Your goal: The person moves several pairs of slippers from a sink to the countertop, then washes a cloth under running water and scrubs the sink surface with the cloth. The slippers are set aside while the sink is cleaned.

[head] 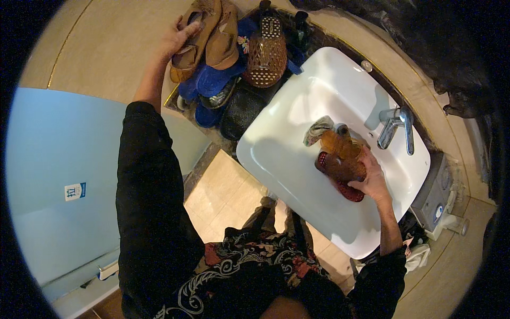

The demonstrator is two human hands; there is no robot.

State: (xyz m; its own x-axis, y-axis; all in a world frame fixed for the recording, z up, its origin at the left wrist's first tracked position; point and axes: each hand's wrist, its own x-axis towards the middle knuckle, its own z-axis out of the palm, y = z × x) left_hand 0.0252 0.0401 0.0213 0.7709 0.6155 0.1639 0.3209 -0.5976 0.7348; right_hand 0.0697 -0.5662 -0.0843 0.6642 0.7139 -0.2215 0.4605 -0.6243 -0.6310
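Note:
My left hand [177, 38] reaches to a tan shoe [191, 52] on top of a pile of footwear. One finger lies over the edge of the shoe's opening; whether the hand grips it is unclear. In the white washbasin [275, 155], my right hand [372, 175] holds a wet brown-red slipper [338, 169] by its side, thumb apart from the fingers. An orange-brown object [336, 143], perhaps a brush or cloth, lies against the slipper's far end. Beside that is a crumpled pale cloth [318, 129]. A second tan shoe [223, 44] sits right of the first.
A brown perforated sandal [267, 52], blue slippers [217, 79] and a black slipper [243, 107] crowd the counter left of the basin. A chrome faucet [392, 125] stands at its far rim. A grey box [432, 195] is at the right. Left is a pale blue door [59, 151] bearing a sign.

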